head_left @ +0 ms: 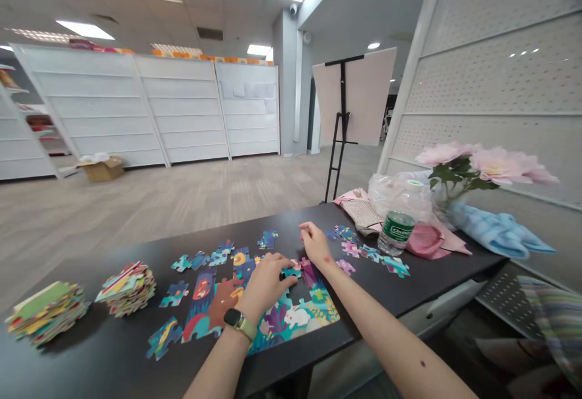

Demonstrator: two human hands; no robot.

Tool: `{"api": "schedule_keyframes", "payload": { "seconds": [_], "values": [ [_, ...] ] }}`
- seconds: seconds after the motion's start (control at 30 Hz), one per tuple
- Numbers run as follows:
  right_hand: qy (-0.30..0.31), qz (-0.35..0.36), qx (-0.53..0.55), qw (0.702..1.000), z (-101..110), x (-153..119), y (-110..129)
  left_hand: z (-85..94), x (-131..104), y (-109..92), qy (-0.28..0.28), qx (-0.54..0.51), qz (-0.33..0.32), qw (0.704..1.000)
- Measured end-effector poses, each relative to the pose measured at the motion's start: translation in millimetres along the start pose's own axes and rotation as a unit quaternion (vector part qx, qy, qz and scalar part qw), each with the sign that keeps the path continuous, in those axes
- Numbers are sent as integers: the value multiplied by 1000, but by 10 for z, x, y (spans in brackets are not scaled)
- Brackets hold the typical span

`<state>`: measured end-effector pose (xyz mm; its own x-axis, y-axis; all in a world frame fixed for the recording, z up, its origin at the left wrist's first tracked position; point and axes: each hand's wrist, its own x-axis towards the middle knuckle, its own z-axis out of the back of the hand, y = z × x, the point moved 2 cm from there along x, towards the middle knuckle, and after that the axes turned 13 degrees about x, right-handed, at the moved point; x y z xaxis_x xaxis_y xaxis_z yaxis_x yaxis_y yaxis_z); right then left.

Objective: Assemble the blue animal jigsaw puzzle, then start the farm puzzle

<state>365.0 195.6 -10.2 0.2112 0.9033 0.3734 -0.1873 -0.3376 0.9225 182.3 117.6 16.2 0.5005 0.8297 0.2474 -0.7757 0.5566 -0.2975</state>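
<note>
In the head view, a puzzle [275, 321] lies part-built on the dark table [113, 356], at the lower middle of the frame, with a white rabbit near its lower right and a dark gap above that. The left hand [265, 279], with a watch [233, 318] at the wrist, reaches over it at the centre; its thumb and forefinger stand a little apart around a teal piece [291, 270], and from here I can't tell whether they grip it. The right hand [317, 247] is just beside, a little higher and to the right, its fingers loosely bent; I can't make out whether they hold anything. A blue piece [267, 240] lies above the puzzle, more are scattered along its left, and a pink piece [350, 249] sits among others right of the right hand. Two stacks of pieces stand at the lower left, the nearer one [49, 314] by the frame's edge, the farther one [127, 288] closer to the puzzle. At the right I see a bottle [395, 233], pink flowers [495, 164] and a blue cloth [504, 229]; an easel [343, 99] rises at the upper right.
</note>
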Motion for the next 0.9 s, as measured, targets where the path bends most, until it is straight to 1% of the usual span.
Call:
{"api": "schedule_keyframes", "payload": {
  "seconds": [0.17,0.4,0.5,0.57,0.63,0.67,0.73,0.8,0.83,0.9],
  "values": [
    [6,8,-20,1000,11,-4,6,30,-19,-59,7,11,-22,1000],
    [15,7,-15,1000,-12,-25,6,10,-40,-150,-19,58,-8,998],
    [8,5,-6,1000,-21,-2,19,45,-27,-168,-25,61,0,998],
    [-6,3,-1,1000,49,22,61,92,-56,-201,-30,53,7,998],
    [-30,1,-2,1000,234,22,133,122,-142,-275,-31,42,5,999],
    [-44,1,-6,999,376,1,174,119,-205,-329,-25,35,-2,999],
    [-69,4,-24,997,741,-98,242,68,-345,-463,1,21,-29,999],
    [-87,5,-51,995,1157,-269,265,-21,-461,-599,24,9,-47,999],
    [-99,6,-72,992,1358,-374,261,-67,-498,-657,29,7,-47,998],
    [-112,13,-154,982,1691,-591,240,-143,-522,-741,27,11,-36,999]
  ]
}}
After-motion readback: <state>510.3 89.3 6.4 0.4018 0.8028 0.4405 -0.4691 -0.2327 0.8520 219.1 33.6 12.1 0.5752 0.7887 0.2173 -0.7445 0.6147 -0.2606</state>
